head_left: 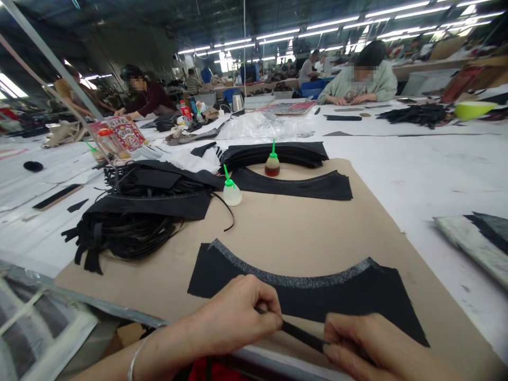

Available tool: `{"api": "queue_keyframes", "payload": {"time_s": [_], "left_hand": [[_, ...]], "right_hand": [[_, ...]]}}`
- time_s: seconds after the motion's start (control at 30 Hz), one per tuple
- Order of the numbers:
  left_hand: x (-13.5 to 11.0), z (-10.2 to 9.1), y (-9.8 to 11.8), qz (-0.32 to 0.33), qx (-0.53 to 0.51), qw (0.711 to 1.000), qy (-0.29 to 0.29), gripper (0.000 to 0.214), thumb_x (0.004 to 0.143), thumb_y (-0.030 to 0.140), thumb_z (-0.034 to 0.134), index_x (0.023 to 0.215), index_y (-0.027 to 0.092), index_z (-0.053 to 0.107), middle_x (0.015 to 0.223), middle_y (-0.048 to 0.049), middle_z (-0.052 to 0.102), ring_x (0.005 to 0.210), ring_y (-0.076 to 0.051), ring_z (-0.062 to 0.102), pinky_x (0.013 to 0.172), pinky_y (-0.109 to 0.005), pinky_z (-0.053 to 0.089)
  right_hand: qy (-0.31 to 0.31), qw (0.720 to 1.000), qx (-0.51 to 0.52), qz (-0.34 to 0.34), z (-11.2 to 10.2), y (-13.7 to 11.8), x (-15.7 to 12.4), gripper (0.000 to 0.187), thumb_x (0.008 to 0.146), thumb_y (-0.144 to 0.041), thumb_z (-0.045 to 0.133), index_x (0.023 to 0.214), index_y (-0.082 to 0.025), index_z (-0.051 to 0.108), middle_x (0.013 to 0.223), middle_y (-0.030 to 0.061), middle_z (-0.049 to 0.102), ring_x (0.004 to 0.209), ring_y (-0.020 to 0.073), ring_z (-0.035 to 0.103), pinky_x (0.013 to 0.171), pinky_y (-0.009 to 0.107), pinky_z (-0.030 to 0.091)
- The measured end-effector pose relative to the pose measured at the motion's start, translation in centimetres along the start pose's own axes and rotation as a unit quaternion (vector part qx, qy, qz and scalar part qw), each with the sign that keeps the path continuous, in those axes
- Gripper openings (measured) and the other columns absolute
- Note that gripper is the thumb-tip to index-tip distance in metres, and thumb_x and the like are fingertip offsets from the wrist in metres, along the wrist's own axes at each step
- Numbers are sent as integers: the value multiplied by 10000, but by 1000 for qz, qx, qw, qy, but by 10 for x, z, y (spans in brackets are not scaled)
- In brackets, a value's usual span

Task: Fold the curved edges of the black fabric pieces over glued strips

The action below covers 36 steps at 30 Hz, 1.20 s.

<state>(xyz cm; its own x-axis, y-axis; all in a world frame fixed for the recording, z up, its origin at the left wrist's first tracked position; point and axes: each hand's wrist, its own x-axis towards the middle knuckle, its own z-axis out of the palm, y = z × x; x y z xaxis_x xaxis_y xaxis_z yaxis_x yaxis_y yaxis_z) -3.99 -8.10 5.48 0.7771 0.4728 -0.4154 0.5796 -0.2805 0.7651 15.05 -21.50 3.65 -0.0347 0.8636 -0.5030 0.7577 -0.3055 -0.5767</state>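
A narrow black strip (304, 335) is stretched between my two hands at the front of the table. My left hand (250, 307) pinches one end, fingers closed. The other end is gripped by my right hand (357, 341), also closed. Just behind them lies a curved black panel (317, 296), flat on brown paper board (278, 227), with a speckled grey band (293, 280) along its concave edge. Both hands overlap the panel's front edge in view; whether they touch it I cannot tell.
Two green-tipped squeeze bottles, one with clear liquid (232, 194) and one amber (272, 166), stand beyond the panel. To the left is a heap of black strips (123, 227). Stacked black panels (273, 153) lie behind. People (363, 79) sit across the white table (428, 180).
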Motion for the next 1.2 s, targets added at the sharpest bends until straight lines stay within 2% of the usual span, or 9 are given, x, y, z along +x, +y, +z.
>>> {"api": "queue_keyframes", "payload": {"time_s": [0.17, 0.37, 0.5, 0.67, 0.87, 1.03, 1.2], "left_hand": [[34, 4, -19, -12, 43, 998, 43, 148, 714, 292, 576, 729, 201, 692, 510, 63, 444, 516, -98, 411, 461, -208, 234], [51, 6, -24, -31, 122, 988, 95, 138, 694, 206, 518, 644, 196, 647, 591, 27, 573, 599, -128, 515, 534, -228, 283], [54, 4, -24, -36, 127, 986, 98, 144, 678, 169, 502, 657, 200, 641, 621, 16, 605, 610, -139, 535, 542, -235, 288], [55, 3, -25, -41, 125, 987, 94, 112, 678, 210, 549, 692, 214, 660, 619, 26, 603, 610, -144, 542, 537, -236, 287], [58, 3, -27, -39, 113, 988, 96, 160, 686, 163, 512, 711, 210, 664, 662, 15, 647, 651, -153, 580, 566, -238, 324], [55, 1, -36, -26, 85, 993, 79, 197, 688, 148, 516, 772, 211, 683, 719, 21, 680, 687, -142, 609, 589, -218, 370], [55, 3, -38, -16, 76, 993, 94, 137, 690, 185, 550, 766, 216, 660, 726, 36, 667, 691, -135, 600, 585, -214, 365]], "right_hand": [[68, 994, -63, 57, -17, -5, 33, 238, 867, -246, 466, 666, -202, 585, 682, 18, 629, 630, 162, 544, 540, 259, 285], [75, 990, -109, 58, -16, 4, 58, 245, 861, -220, 470, 661, -210, 610, 665, 17, 644, 595, 156, 546, 523, 268, 246], [100, 985, -132, 56, -18, 4, 60, 251, 874, -196, 462, 691, -215, 632, 690, 19, 662, 628, 160, 570, 544, 268, 242], [91, 987, -114, 63, -17, 5, 61, 229, 870, -194, 484, 699, -219, 633, 689, 10, 662, 625, 156, 568, 545, 257, 249], [102, 982, -135, 80, -15, 5, 65, 237, 884, -191, 467, 706, -213, 623, 683, 22, 655, 635, 168, 579, 540, 265, 231], [85, 983, -131, 97, -19, 6, 63, 209, 892, -210, 488, 723, -220, 610, 712, 15, 654, 669, 173, 581, 560, 267, 249], [74, 983, -129, 108, -24, 8, 57, 233, 920, -273, 483, 722, -235, 600, 729, 4, 649, 690, 177, 586, 564, 272, 259]]}}
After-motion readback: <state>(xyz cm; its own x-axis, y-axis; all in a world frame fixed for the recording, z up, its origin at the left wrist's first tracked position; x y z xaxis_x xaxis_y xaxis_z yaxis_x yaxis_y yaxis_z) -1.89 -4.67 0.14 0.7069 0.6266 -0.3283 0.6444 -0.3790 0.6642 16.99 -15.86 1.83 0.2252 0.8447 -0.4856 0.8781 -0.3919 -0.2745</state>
